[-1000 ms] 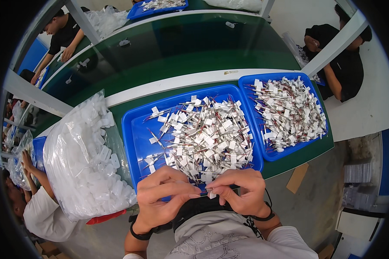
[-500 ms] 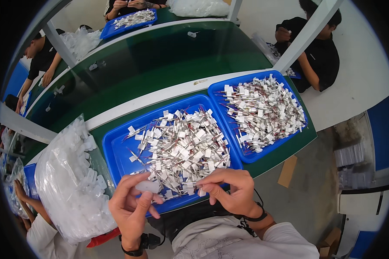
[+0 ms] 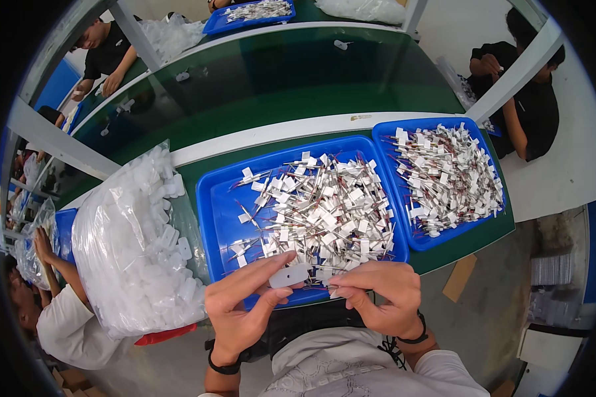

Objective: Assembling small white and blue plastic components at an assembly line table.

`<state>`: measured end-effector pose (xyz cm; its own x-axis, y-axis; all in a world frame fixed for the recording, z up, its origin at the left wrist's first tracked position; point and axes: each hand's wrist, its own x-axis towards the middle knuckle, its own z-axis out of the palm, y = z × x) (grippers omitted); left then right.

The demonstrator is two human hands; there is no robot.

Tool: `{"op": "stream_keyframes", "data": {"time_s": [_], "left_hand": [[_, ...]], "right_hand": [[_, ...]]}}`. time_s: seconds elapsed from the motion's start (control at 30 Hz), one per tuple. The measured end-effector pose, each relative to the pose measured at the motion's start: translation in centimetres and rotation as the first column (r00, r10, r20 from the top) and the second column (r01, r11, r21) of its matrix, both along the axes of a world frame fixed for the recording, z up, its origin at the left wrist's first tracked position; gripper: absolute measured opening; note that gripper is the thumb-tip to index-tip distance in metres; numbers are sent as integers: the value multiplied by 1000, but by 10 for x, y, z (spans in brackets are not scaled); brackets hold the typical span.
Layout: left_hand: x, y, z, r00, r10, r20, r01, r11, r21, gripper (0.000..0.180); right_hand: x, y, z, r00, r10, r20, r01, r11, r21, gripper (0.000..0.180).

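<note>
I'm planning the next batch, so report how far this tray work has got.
Done: cannot tell for sure; the right blue tray holds a pile of tagged wire parts. In hand: the left hand pinches a small white plastic tab, while the right hand holds another piece. Left: the near blue tray is heaped, and the bag of white tabs is full.

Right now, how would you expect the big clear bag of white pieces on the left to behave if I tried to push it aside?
The clear bag would probably slump rather than slide: its film looks thin and crinkled. Stuffed full with small white pieces, it likely shifts shape under a push. It bulges past the table edge, so it might tip off.
</note>
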<state>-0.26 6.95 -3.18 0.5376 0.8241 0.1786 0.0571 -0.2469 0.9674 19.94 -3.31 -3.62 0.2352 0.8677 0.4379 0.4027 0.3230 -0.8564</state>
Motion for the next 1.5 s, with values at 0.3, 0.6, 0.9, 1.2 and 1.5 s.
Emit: {"op": "stream_keyframes", "data": {"time_s": [0.3, 0.6, 0.9, 1.2, 1.5], "left_hand": [[-6, -2, -14, 996, -75, 46, 77, 996, -34, 44], [-3, -11, -19, 954, -75, 290, 169, 934, -314, 45], [-3, -5, -20, 967, -111, 230, 165, 959, -230, 41], [-6, 2, -15, 980, -152, 125, 161, 985, -60, 30], [-3, -1, -17, 983, -105, 151, 120, 988, -95, 32]], "right_hand": [[-4, 3, -5, 998, -37, 54, 37, 999, 6, 17], [-8, 9, -10, 983, -46, 176, 28, 994, 103, 19], [-8, 10, -14, 972, -54, 229, 32, 995, 99, 17], [-6, 9, -16, 977, -39, 208, 24, 997, 77, 16], [-6, 8, -17, 977, -43, 210, 23, 995, 97, 20]]}}
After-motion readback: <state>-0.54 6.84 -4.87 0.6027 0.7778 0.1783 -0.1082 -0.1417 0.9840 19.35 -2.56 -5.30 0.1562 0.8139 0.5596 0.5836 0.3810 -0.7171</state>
